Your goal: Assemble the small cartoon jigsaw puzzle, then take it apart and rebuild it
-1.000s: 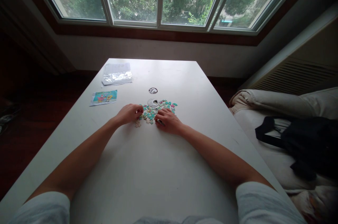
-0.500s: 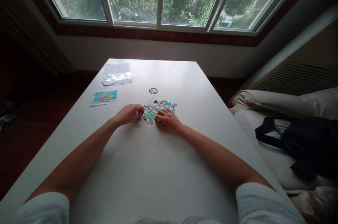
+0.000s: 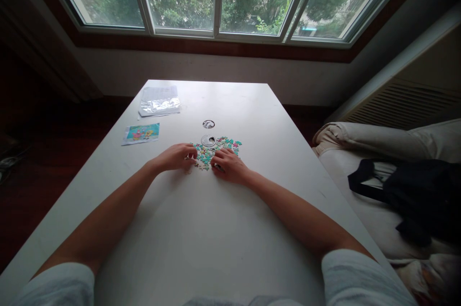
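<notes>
Many small jigsaw puzzle pieces, mostly turquoise and green with some pink and yellow, lie in a loose pile on the white table. My left hand is at the pile's left edge, its fingers curled in; whatever they hold is too small to make out. A few pale pieces lie just below its fingertips. On the pile's right side rests my right hand, fingers bent down over the pieces, their tips partly hidden. A round badge-like disc lies at the pile's far edge.
Another round disc lies farther back. At the left are a colourful cartoon picture card and papers with a clear plastic sleeve. A pale sofa with a dark bag stands to the right; a window is ahead.
My left hand has shifted slightly to the right, and the pale pieces by its fingertips look differently arranged. My right hand stays nearly in place.
</notes>
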Motion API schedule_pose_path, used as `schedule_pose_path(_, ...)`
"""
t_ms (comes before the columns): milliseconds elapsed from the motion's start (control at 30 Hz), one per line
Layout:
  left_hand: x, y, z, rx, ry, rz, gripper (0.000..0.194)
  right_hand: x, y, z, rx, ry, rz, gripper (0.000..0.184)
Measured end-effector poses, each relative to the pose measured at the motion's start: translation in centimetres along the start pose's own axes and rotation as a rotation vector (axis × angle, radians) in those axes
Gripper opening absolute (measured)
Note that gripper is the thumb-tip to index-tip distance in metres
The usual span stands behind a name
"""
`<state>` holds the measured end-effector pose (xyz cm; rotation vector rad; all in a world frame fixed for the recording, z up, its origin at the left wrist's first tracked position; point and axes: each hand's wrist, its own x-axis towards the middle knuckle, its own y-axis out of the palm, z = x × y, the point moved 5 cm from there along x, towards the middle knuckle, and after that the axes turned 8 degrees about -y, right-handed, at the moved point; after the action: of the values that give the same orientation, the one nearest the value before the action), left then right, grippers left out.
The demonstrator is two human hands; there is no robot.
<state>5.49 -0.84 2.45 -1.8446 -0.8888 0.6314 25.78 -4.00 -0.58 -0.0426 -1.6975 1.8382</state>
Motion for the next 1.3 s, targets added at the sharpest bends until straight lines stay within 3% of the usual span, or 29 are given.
schedule_pose_path(167,-0.4,-0.9,1.2,0.011,-0.041,0.012,0.016,0.1,0.0,0.1,0.002,-0.001,-0.005,0.005)
schedule_pose_path(400,-0.3,-0.7,1.8,0.046,-0.054,0.048,0.014,0.0,-0.1,0.1,0.011,-0.003,-0.016,0.005)
schedule_pose_path(767,0.1,-0.2,1.4,0.087,-0.079,-0.079,0.014,0.1,-0.1,0.0,0.004,-0.007,-0.010,0.005)
schedule_pose_path(967,0.1,0.1,-0.7,0.042,0.006,-0.063,0.014,-0.1,0.0,0.0,-0.002,0.001,-0.016,0.005)
schedule_pose_path(1133,-0.1,0.9,-3.0,0.159,0.074,-0.067,0.010,0.0,0.1,-0.1,0.000,0.004,-0.010,0.006)
schedule_pose_path(1300,0.0,1.8,-3.6,0.222,0.084,-0.067,0.009,0.0,0.1,-0.3,-0.004,0.007,-0.013,0.010)
